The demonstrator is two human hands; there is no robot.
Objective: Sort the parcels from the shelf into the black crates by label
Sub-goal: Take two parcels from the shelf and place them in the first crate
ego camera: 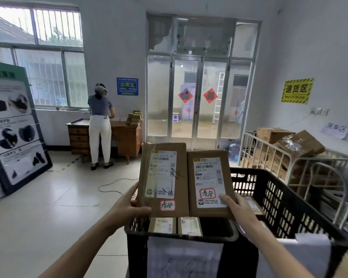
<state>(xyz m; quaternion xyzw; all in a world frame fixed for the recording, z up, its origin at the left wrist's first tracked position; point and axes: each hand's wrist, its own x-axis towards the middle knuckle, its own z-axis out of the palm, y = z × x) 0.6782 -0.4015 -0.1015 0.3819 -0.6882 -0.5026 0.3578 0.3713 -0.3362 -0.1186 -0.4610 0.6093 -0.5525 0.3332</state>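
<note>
Two flat brown cardboard parcels upright, side by side, edges touching, left parcel [163,177] taped, white label, red-boxed handwritten tag, right parcel [209,183] same marking, both above front crate [137,255], labelled parcels inside [189,225], second crate [279,201] adjoining right, black lattice walls

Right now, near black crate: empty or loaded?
Not empty: two labelled parcels lie inside the black crate; how full, cannot tell.

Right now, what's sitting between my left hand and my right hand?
Two brown parcels, side by side: left hand grips the left parcel, right hand the right parcel. Head view.
</note>
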